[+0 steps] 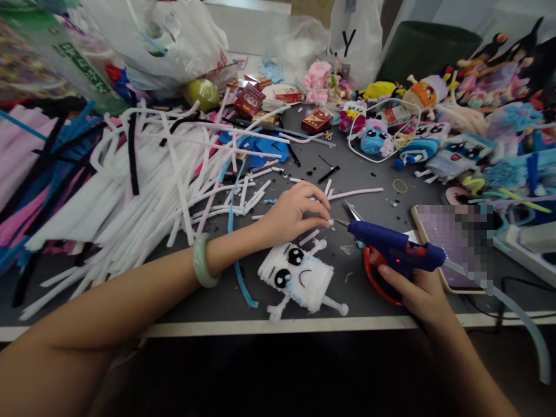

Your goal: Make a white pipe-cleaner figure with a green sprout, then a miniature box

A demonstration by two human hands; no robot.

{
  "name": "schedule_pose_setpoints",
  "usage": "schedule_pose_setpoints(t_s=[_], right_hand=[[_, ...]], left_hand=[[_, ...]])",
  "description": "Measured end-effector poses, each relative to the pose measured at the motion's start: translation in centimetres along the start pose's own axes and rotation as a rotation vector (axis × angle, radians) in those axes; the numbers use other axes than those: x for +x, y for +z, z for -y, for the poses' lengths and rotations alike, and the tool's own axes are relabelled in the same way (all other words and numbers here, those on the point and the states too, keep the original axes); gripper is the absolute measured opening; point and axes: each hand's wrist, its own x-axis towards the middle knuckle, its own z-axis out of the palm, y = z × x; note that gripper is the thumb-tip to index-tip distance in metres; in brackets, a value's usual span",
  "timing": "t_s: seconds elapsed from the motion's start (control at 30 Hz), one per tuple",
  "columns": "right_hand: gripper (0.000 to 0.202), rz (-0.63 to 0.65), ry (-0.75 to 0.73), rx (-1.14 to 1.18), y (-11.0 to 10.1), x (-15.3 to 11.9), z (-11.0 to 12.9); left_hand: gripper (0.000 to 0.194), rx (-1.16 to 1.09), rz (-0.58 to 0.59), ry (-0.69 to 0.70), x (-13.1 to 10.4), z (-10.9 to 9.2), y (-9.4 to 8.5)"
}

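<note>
My right hand (419,292) is wrapped round the handle of a blue hot glue gun (382,240), its nozzle pointing left and a clear glue stick (521,324) trailing from the back. At the nozzle tip, my left hand (299,211) pinches a small white fuzzy piece (331,223) between thumb and finger. Below that hand lies a white pipe-cleaner figure (315,281) with big black eyes, a frowning mouth and short limbs. Partly hidden under the glue gun are red-handled scissors (369,284), blades pointing up and left.
White pipe cleaners (117,202) are heaped at the left. A phone (454,246) lies right of the glue gun. Finished fuzzy figures (460,153) crowd the right side. Small red boxes (248,99) and plastic bags (174,46) stand behind. The table's front edge (243,329) is close.
</note>
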Motion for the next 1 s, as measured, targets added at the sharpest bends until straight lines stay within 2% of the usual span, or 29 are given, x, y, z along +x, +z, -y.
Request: schedule_pose_setpoints(t_s=[0.5, 1.0], right_hand=[[0.008, -0.021, -0.007, 0.009, 0.06, 0.04, 0.15], [0.009, 0.021, -0.024, 0.012, -0.05, -0.16, -0.18]], left_hand=[[0.008, 0.011, -0.017, -0.002, 0.05, 0.2, -0.08], [0.008, 0.01, -0.009, -0.014, 0.07, 0.18, -0.08]])
